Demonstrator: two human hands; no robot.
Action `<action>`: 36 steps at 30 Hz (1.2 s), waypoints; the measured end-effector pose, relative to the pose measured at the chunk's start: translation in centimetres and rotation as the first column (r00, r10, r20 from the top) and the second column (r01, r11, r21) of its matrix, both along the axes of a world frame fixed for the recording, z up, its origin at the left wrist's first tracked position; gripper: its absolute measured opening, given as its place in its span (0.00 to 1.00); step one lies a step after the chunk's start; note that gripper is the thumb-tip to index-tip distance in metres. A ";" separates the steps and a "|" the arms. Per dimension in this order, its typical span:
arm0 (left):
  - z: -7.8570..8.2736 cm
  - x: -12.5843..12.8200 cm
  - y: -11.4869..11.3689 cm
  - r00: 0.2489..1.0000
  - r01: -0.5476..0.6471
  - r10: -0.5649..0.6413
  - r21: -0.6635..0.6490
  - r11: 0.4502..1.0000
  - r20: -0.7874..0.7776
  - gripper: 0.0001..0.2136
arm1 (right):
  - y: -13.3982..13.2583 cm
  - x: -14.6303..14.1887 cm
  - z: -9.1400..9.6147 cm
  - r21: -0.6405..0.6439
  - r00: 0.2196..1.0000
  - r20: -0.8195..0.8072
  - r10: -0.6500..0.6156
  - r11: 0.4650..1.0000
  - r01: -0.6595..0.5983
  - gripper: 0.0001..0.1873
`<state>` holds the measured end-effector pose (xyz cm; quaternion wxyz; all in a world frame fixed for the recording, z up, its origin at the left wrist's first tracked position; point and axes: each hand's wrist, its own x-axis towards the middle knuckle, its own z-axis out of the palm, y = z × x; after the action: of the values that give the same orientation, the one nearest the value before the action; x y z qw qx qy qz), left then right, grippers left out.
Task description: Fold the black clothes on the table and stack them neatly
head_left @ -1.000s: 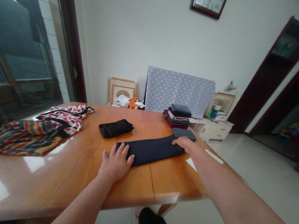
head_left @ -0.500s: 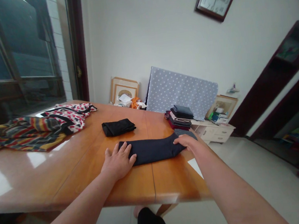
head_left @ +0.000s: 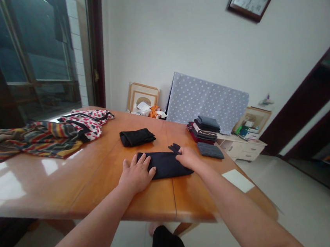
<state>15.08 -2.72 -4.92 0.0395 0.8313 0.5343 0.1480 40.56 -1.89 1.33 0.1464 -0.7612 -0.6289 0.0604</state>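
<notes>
A dark navy folded cloth [head_left: 166,165] lies flat on the wooden table [head_left: 100,185], with a small dark corner [head_left: 174,148] sticking up from its far side. My left hand [head_left: 137,174] rests on its left end, fingers spread. My right hand [head_left: 188,158] lies flat on its right part, beside the raised corner. A folded black cloth [head_left: 137,137] sits just beyond, apart from both hands. To the right of my right hand lies a folded grey cloth [head_left: 210,150], not touching it.
A stack of folded clothes [head_left: 204,131] stands at the table's far right. Striped [head_left: 37,144] and red-and-white patterned [head_left: 89,121] garments lie at far left. A white sheet [head_left: 238,180] lies on the right table corner. The near table edge runs below my forearms.
The navy cloth's right end has folded inward, so the cloth is shorter. My right hand has moved left with it, and the grey cloth now shows fully. The view has turned slightly.
</notes>
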 end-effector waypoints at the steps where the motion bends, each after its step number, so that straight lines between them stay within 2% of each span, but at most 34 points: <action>1: 0.0 0.0 0.0 1.000 -0.001 0.001 0.000 1.000 -0.001 0.33 | -0.3 -0.8 -0.5 0.001 0.999 0.036 0.007 1.000 -0.007 0.09; 5: 0.1 0.0 -0.1 1.000 -0.002 0.002 -0.024 1.000 0.006 0.33 | -0.9 -1.9 -1.4 0.040 0.992 0.129 -0.003 0.999 -0.003 0.10; 10: 0.4 -0.1 -0.3 0.999 0.006 -0.004 -0.033 0.999 0.036 0.33 | -0.6 -1.1 -0.2 0.084 0.998 0.058 0.018 0.996 -0.023 0.07; 14: 0.5 -0.1 -0.3 0.999 0.006 -0.004 -0.046 0.999 0.049 0.33 | -0.8 -1.9 0.0 0.114 0.999 0.030 0.046 0.992 -0.049 0.05; 17: 0.5 -0.1 -0.5 0.999 0.000 0.003 -0.053 0.999 0.054 0.32 | -1.0 -2.7 -0.6 0.037 0.990 -0.018 0.142 0.989 -0.141 0.15; 19: 0.6 -0.1 -0.5 0.998 0.003 0.000 -0.058 0.998 0.056 0.32 | -0.8 -2.6 -0.8 -0.023 0.976 -0.131 0.174 0.984 -0.179 0.23; 22: 0.7 -0.1 -0.6 0.998 0.004 0.000 -0.062 0.998 0.059 0.32 | -0.2 -1.4 -0.7 0.039 0.958 -0.249 0.139 0.990 -0.133 0.25; 25: 0.7 -0.1 -0.5 0.998 -0.001 0.005 -0.060 0.998 0.061 0.33 | 0.3 0.2 -0.7 0.168 0.975 -0.200 0.101 0.983 -0.067 0.18; 29: 0.7 -0.1 -0.5 0.998 -0.001 0.004 -0.055 0.998 0.062 0.32 | 0.3 0.8 -1.3 0.206 0.991 -0.114 0.065 0.978 -0.041 0.13; 33: 0.7 -0.1 -0.5 0.998 -0.003 0.007 -0.064 0.998 0.058 0.32 | -0.5 -0.2 -1.0 0.213 0.998 -0.052 0.028 0.977 -0.017 0.16; 36: 0.8 -0.2 -0.5 0.998 -0.002 0.005 -0.066 0.998 0.059 0.32 | -1.6 -1.2 -0.7 0.235 0.990 -0.036 0.137 0.964 -0.124 0.23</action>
<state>14.92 -3.25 -4.16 0.0824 0.8239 0.5389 0.1548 39.39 -3.52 0.67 0.2464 -0.6940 -0.6764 0.0156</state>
